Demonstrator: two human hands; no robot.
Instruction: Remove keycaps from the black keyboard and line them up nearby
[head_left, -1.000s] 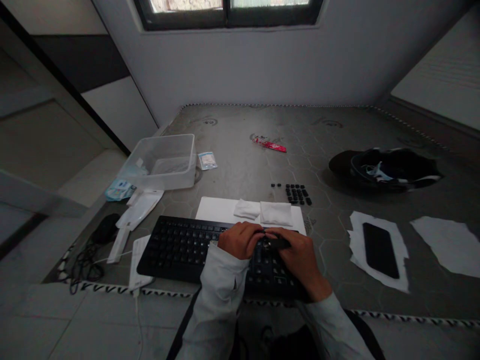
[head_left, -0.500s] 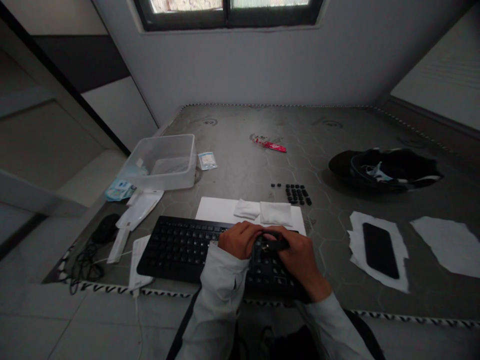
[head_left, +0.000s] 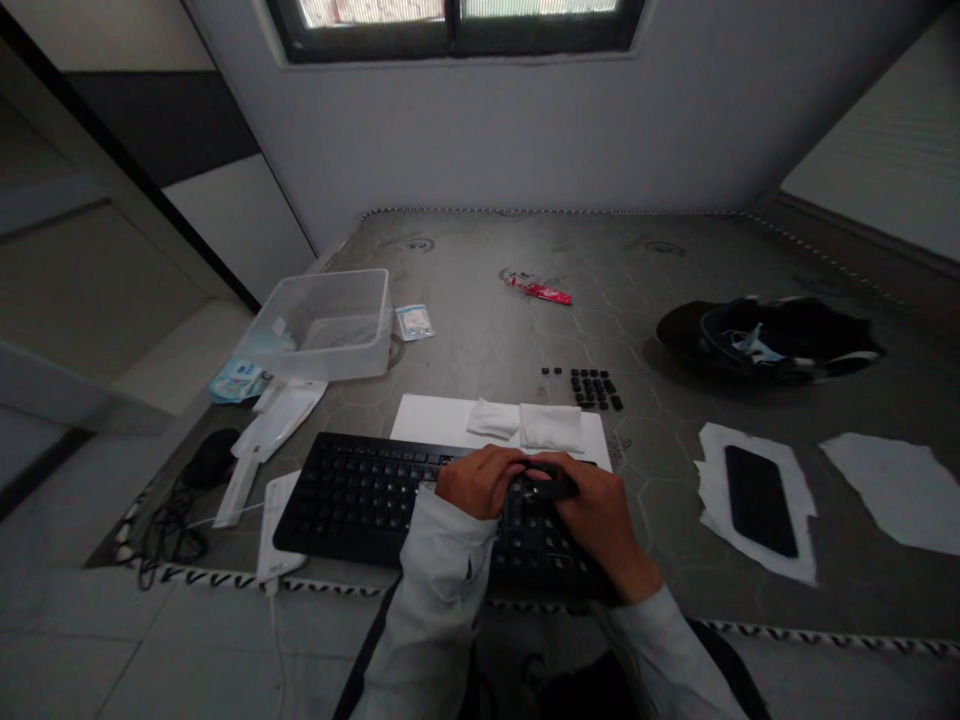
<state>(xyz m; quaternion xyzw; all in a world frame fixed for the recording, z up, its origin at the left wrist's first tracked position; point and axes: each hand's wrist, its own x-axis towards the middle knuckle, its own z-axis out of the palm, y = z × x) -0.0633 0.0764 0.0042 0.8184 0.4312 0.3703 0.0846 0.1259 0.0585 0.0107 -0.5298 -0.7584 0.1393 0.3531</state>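
A black keyboard [head_left: 360,497] lies in front of me, its right part bare of several keycaps. Over its upper right half my left hand [head_left: 476,480] is closed, fingers bent and meeting the other hand; what they pinch is hidden. My right hand [head_left: 598,500] is wrapped round a small black tool [head_left: 556,488] with a curved body, held just above the keys. The tool's kind and tip cannot be made out. Beyond the keyboard, loose black keycaps [head_left: 592,388] lie in rows. Two folded white cloths [head_left: 551,428] rest on a white sheet [head_left: 427,418].
A clear plastic bin [head_left: 337,360] stands at the left, near a small packet [head_left: 415,321]. A mouse [head_left: 211,456] and cables lie front left. A red-handled item [head_left: 551,294] is farther back. On the right are a cap [head_left: 780,340] and a phone [head_left: 761,500] on white paper.
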